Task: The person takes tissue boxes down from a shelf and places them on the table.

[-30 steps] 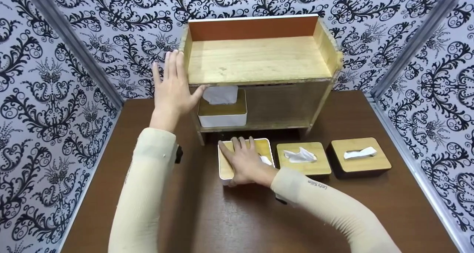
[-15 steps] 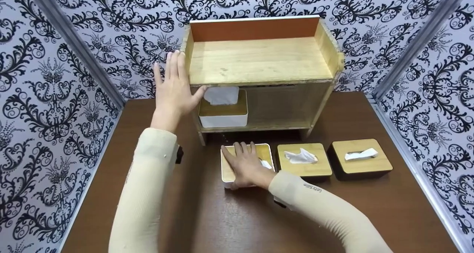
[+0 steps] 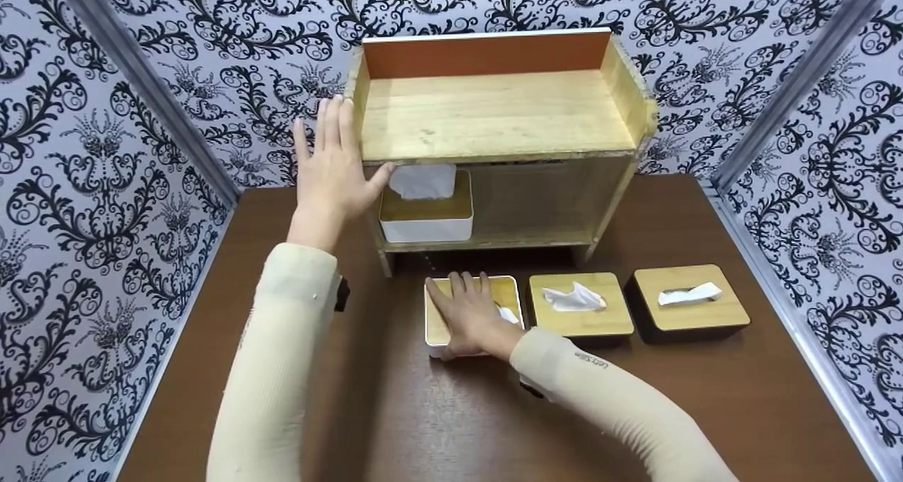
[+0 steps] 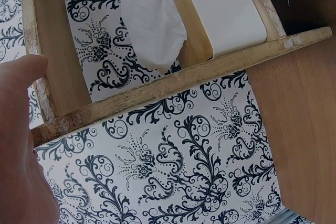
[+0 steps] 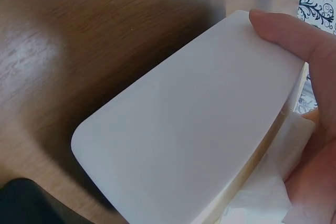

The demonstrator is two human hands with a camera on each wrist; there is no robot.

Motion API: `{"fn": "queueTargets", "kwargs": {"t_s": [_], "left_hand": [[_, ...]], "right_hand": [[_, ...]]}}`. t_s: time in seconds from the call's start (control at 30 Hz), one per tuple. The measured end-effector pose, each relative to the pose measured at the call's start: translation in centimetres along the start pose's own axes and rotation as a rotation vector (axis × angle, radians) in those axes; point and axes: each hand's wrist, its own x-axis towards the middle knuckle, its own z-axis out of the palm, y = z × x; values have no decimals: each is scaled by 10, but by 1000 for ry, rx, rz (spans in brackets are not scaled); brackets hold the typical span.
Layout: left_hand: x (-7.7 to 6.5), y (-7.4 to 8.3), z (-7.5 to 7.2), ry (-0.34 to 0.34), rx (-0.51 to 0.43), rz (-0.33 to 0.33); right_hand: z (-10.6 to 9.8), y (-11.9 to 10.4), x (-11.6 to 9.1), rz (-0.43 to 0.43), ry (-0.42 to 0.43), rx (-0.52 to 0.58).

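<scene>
My right hand (image 3: 469, 320) grips a white tissue box (image 3: 437, 330) with a wooden lid, on the table in front of the shelf. Its thumb presses the near white side, plain in the right wrist view, and the other fingers spread across the lid. A tissue (image 5: 262, 192) sticks out beside the palm. My left hand (image 3: 328, 175) rests with straight fingers against the upper left corner of a small wooden shelf (image 3: 494, 115); the thumb touches its front edge. Inside the lower compartment, at the left, stands another white tissue box (image 3: 427, 230) with a tissue pulled up.
Right of the held box are two dark tissue boxes with wooden lids, a middle one (image 3: 582, 324) and a right one (image 3: 695, 314), both with tissues showing. The brown table (image 3: 395, 425) is bounded by patterned walls (image 3: 832, 185) with metal strips at the corners.
The right hand and the white tissue box have shifted slightly toward me and to the right, away from the shelf. The left hand stays against the shelf.
</scene>
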Motion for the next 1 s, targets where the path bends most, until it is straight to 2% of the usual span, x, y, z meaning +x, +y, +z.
{"fn": "queueTargets", "kwargs": {"t_s": [0.37,1.0], "left_hand": [[0,1,-1,-7,4,-2],[2,1,-1,-13,8,1]], "right_hand": [[9,1,5,17,-27,-77],[15,-1,8,38,-68,-119]]}}
